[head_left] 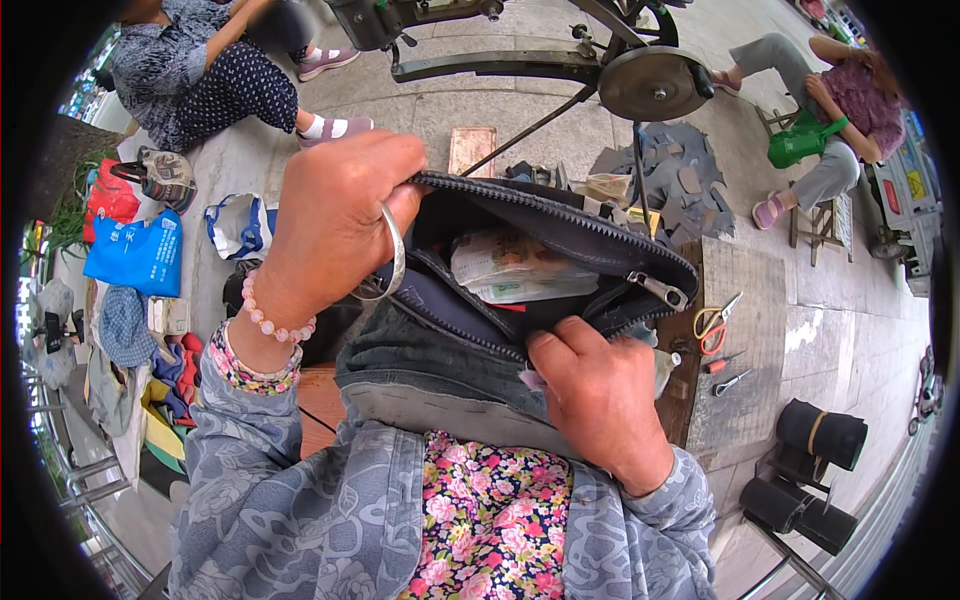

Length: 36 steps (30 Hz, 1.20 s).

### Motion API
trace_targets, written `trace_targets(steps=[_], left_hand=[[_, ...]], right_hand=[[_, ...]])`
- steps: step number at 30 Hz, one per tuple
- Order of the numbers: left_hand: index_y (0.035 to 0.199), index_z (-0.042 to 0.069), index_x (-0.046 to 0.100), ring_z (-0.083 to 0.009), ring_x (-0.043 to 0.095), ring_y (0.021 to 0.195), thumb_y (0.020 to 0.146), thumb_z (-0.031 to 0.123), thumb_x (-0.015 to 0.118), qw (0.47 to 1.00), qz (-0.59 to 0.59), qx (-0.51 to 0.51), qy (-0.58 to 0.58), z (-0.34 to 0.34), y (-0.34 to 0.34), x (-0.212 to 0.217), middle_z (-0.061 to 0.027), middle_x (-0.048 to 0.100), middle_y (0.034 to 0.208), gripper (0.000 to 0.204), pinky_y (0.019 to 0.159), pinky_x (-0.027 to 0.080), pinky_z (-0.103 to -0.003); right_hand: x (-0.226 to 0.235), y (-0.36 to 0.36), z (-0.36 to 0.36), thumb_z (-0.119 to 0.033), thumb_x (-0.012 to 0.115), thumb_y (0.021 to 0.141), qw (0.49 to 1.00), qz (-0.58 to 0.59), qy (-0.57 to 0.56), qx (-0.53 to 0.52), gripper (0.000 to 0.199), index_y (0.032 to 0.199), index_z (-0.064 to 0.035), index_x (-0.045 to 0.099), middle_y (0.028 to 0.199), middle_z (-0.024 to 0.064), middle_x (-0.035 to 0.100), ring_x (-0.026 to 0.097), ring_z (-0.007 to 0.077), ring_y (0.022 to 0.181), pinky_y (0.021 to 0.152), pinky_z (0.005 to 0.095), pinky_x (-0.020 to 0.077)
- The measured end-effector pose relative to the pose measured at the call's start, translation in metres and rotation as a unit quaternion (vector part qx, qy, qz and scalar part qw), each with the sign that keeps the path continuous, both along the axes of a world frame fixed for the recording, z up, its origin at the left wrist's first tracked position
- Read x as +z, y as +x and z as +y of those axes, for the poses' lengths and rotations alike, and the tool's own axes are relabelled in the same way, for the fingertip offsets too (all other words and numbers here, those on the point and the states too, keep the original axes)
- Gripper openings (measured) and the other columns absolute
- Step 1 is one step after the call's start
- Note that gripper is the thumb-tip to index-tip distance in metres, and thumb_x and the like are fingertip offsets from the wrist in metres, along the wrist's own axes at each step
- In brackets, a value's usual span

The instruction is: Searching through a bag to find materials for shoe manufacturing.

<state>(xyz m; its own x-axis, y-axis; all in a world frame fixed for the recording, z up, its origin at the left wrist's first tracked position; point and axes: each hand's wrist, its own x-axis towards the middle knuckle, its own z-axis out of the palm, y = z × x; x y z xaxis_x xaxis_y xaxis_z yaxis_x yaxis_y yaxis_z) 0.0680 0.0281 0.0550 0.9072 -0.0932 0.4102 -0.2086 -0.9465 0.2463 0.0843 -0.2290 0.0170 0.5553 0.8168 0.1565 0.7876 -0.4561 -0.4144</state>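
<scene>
One dark zip pouch [560, 250], unzipped and gaping at chest height above a floral apron [490, 520], showed folded paper notes [515, 265] inside, left hand [330, 225] fingers clamped on its far rim, right hand [600, 395] fingers pinching its near edge.

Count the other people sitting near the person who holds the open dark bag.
2. One seated person at upper left, another seated person on a stool at upper right. Others may be out of view.
</scene>
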Motion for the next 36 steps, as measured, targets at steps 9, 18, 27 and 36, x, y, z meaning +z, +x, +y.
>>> trace_targets(steps=[9, 18, 27, 36], left_hand=[[0.099, -0.002, 0.063, -0.0386, 0.060, 0.083, 0.072, 0.009, 0.073, 0.996, 0.082, -0.007, -0.046, 0.009, -0.005, 0.005, -0.0179, 0.060, 0.089, 0.032, 0.072, 0.048, -0.042], [0.105, 0.002, 0.063, -0.0315, 0.060, 0.065, 0.074, 0.013, 0.073, 0.943, 0.263, -0.144, -0.143, 0.022, -0.020, 0.037, -0.0117, 0.059, 0.069, 0.035, 0.060, 0.046, -0.040], [0.114, 0.001, 0.060, -0.0078, 0.047, 0.065, 0.079, 0.006, 0.066, 0.843, 0.392, -0.157, -0.334, 0.020, -0.037, 0.037, 0.0011, 0.049, 0.070, 0.035, 0.061, 0.039, -0.026], [0.111, 0.000, 0.064, -0.0046, 0.056, 0.080, 0.092, 0.005, 0.055, 0.780, 0.306, -0.113, -0.534, 0.010, -0.046, 0.040, -0.0011, 0.063, 0.094, 0.022, 0.067, 0.044, -0.019]], right_hand=[[-0.005, 0.018, 0.014, -0.014, 0.067, 0.070, 0.998, -0.018, 0.048, 0.026, 0.015, 0.080, -0.0109, 0.056, 0.075, 0.0066, 0.053, 0.059, 0.0286, 0.056, 0.048, 0.0398, 0.0471], [-0.002, 0.022, 0.008, -0.003, 0.068, 0.063, 0.999, 0.042, 0.030, 0.017, 0.025, 0.086, -0.0095, 0.063, 0.080, 0.0088, 0.059, 0.062, 0.0336, 0.067, 0.056, 0.0425, 0.0489], [-0.005, 0.016, -0.001, -0.001, 0.067, 0.062, 0.997, 0.057, 0.050, 0.036, 0.027, 0.088, -0.0092, 0.064, 0.081, 0.0090, 0.059, 0.062, 0.0337, 0.069, 0.057, 0.0427, 0.0494], [-0.010, 0.020, -0.004, -0.002, 0.066, 0.066, 0.995, 0.053, 0.073, 0.041, 0.021, 0.086, -0.0069, 0.061, 0.082, 0.0121, 0.057, 0.060, 0.0360, 0.071, 0.057, 0.0432, 0.0476]])
